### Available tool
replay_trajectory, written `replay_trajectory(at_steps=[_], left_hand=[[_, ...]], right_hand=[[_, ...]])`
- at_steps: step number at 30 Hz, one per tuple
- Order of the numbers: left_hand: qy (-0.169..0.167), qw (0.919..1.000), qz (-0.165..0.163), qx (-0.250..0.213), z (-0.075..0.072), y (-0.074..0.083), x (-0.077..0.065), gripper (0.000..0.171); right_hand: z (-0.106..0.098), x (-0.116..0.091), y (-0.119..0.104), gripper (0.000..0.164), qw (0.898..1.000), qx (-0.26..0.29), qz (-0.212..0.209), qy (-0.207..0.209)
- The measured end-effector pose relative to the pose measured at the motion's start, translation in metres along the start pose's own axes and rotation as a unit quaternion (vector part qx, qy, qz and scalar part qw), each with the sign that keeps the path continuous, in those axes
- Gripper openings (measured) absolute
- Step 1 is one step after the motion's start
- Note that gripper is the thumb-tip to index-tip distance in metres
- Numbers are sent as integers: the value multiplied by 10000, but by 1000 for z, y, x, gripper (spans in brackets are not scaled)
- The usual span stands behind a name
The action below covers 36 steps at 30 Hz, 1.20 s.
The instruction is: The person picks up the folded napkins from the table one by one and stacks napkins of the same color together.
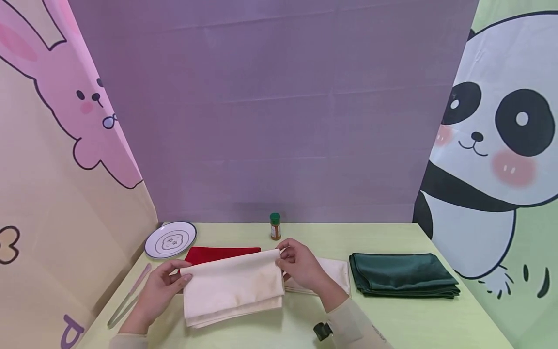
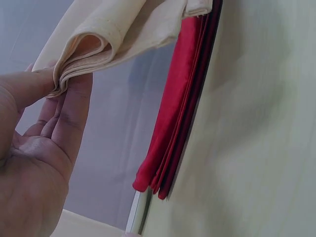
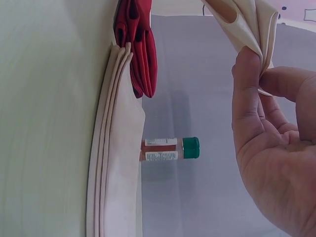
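Between my two hands hangs a folded cream cloth (image 1: pixel 235 288), lifted above the table, its layers showing along the lower edge. My left hand (image 1: pixel 159 293) pinches its upper left corner between thumb and fingers; the left wrist view shows the layers looping there. At the upper right corner my right hand (image 1: pixel 302 266) pinches the cloth the same way. Behind it, partly hidden, lies a folded red cloth (image 1: pixel 224 253). Another folded pale cloth (image 1: pixel 335 274) rests on the table beyond my right hand, partly covered by it.
A folded dark green cloth (image 1: pixel 403 274) lies at the right. A white plate (image 1: pixel 171 240) with a blue rim sits at the back left, with tongs (image 1: pixel 126 300) in front of it. A green-capped spice jar (image 1: pixel 275 226) stands at the back of the table (image 1: pixel 462 320).
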<state>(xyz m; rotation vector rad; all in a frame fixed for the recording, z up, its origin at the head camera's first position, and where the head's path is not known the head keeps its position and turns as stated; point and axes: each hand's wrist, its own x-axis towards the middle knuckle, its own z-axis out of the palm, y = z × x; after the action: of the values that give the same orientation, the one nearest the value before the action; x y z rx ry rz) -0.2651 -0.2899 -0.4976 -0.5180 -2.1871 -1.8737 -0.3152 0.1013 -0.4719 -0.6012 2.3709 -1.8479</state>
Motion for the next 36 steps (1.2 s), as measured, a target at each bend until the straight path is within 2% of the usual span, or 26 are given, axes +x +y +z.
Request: replay_trajectory(at_steps=[10, 19, 23, 32, 36], left_hand=[[-145, 9997, -178, 22, 9, 4, 8, 37], [-268, 9995, -153, -101, 18, 8, 13, 38], [-223, 9995, -169, -131, 22, 9, 17, 37], [-171, 9996, 177, -167, 33, 10, 27, 31], [-140, 9996, 208, -157, 38, 10, 32, 31]], right_hand=[[-15, -5, -2, 29, 9999, -16, -62, 157], [-27, -7, -2, 27, 9996, 17, -86, 267], [-33, -9, -4, 27, 9993, -90, -76, 350], [-44, -9, -4, 28, 9984, -115, -58, 548], [-50, -10, -6, 27, 9980, -63, -81, 631]])
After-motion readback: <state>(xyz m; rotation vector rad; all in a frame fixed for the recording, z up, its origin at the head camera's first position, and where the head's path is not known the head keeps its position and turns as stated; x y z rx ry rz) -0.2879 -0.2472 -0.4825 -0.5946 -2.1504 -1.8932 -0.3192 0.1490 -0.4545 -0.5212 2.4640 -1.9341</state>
